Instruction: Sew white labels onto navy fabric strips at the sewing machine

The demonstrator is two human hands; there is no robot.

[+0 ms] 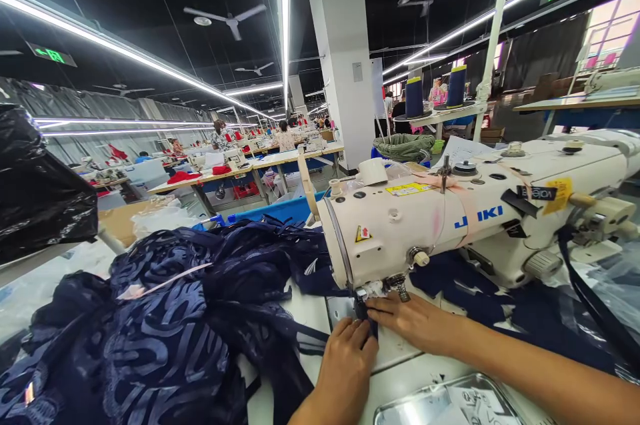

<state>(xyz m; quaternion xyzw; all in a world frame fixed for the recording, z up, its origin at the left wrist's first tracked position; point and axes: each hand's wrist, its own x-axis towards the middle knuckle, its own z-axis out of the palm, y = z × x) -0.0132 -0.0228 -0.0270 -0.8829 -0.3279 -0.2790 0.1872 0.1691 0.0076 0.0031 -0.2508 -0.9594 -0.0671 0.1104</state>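
Below the head of a white sewing machine (390, 231), both hands are close to the presser foot (361, 298). My left hand (345, 361) has its fingers curled together onto a narrow navy fabric strip (373, 327) just in front of the foot. My right hand (417, 319) reaches in from the right, its fingers stretched out and lying flat, with the tips at the strip's right side. Under my left hand's fingertips the fabric is partly hidden. To the left lies a large heap of navy patterned garments (160, 338) with dangling straps.
A metal tray (445, 401) with labels sits at the table's front. More navy fabric (480, 298) lies behind my right arm. A black plastic bag (45, 185) stands at far left. Thread cones (414, 98) and a pillar (340, 45) rise behind the machine.
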